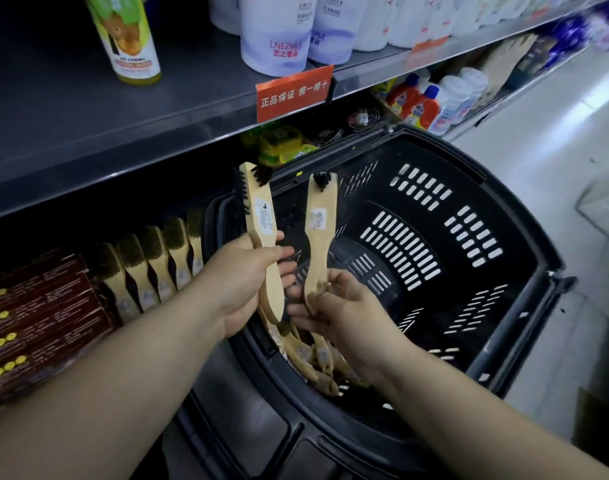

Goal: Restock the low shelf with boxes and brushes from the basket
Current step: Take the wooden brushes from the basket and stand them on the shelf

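My left hand (242, 284) grips the handles of wooden brushes (259, 216) with black bristles, held upright over the basket's left rim. Just to its right, my right hand (337, 310) holds another wooden brush (318, 230) by its handle, bristles up. More brushes (313, 358) lie in a pile inside the black plastic basket (469, 258), under my hands. On the low shelf at the left, a row of wooden brushes (157, 268) stands beside stacked dark red boxes (43, 317).
A grey upper shelf (88, 126) overhangs the low shelf, carrying a green spray can (126, 36), white refill pouches (275, 32) and an orange price tag (294, 93). Green packs (282, 143) and bottles (417, 102) sit further along. White aisle floor (555, 140) lies at the right.
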